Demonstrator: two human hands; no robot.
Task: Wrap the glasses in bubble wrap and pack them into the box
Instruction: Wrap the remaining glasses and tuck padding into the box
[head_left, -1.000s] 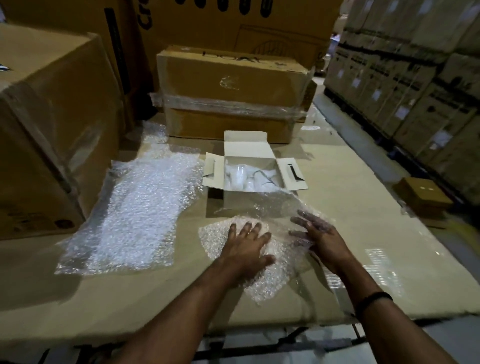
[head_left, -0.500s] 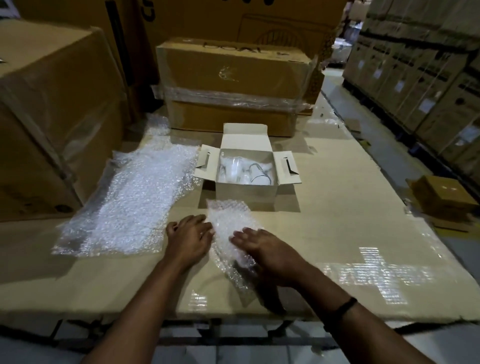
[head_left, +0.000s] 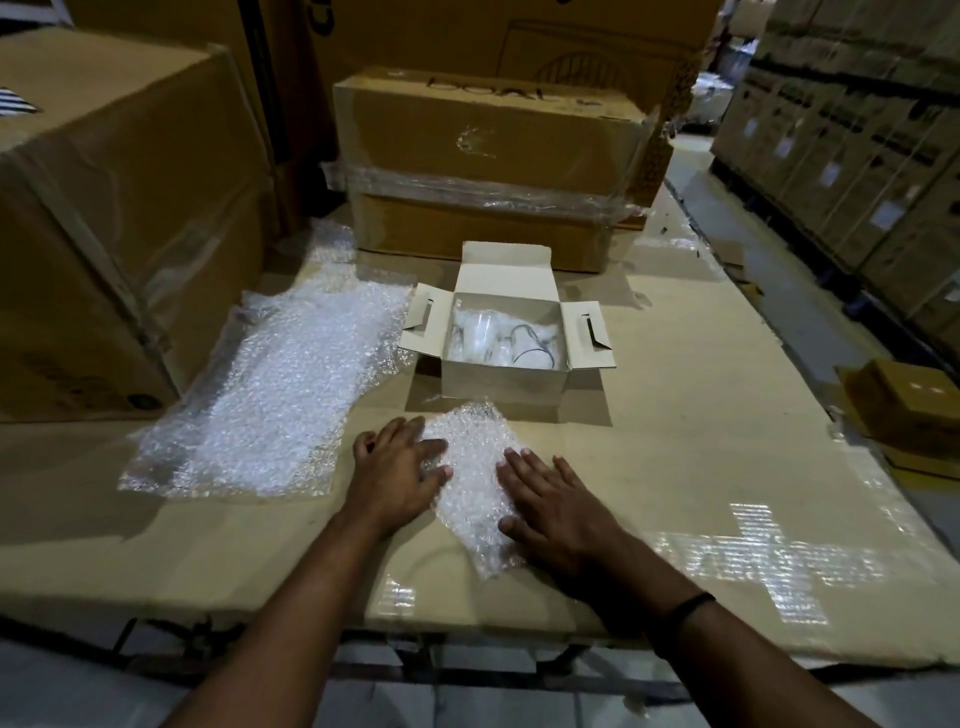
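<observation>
A small white box (head_left: 501, 382) stands open on the cardboard-covered table, flaps spread, with clear glasses (head_left: 506, 338) among wrap inside. Just in front of it lies a rolled bundle of bubble wrap (head_left: 470, 470); what it holds is hidden. My left hand (head_left: 397, 475) presses its left side with straight fingers. On the bundle's right side, my right hand (head_left: 553, 512) lies flat with fingers spread. A large loose sheet of bubble wrap (head_left: 280, 395) lies flat to the left.
Big cardboard cartons stand at the left (head_left: 104, 234) and behind the white box (head_left: 488, 166). Stacked cartons line the aisle at the right (head_left: 857, 156). A small brown box (head_left: 904, 405) sits off the table's right edge. The table's near edge (head_left: 467, 631) is by my forearms.
The spread sheet under my hands has been rolled into a narrow bundle. My right hand came in from the right; both hands now press the bundle's sides.
</observation>
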